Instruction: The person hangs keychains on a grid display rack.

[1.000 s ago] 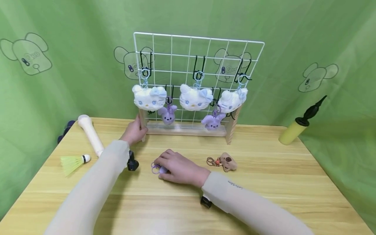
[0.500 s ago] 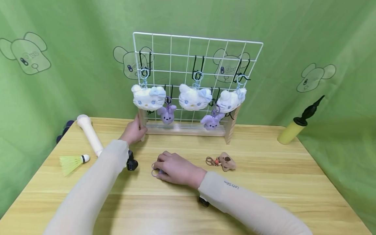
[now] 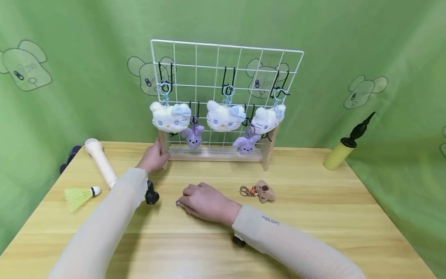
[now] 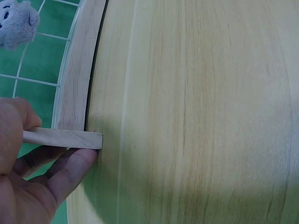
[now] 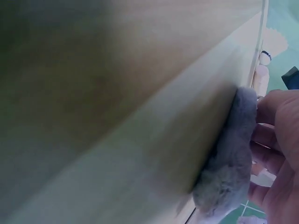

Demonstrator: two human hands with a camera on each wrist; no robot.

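Observation:
My left hand [image 3: 152, 157] grips the left wooden leg [image 4: 70, 138] of a white wire grid rack [image 3: 209, 156], thumb on one side and fingers on the other. Over the middle of the table, my right hand [image 3: 208, 202] holds a purple plush keychain [image 5: 229, 168]. From above the hand hides nearly all of it, with only a bit of purple peeking out at the fingertips. The right wrist view shows the fluffy body along the fingers, close against the tabletop. On the rack hang white cat plush keychains [image 3: 225, 118] and two purple plush keychains [image 3: 192, 137].
A brown plush keychain [image 3: 263, 192] lies right of my right hand. At the left are a pale club-like stick [image 3: 101, 162] and a yellow shuttlecock [image 3: 79, 197]. A yellow and black hand pump [image 3: 336, 155] stands at the back right, before a green curtain [image 3: 348, 46].
The head view has shifted a little, so the scene sits further left. My right fingers have closed over the plush keychain, covering its ring. My left hand stays on the rack leg.

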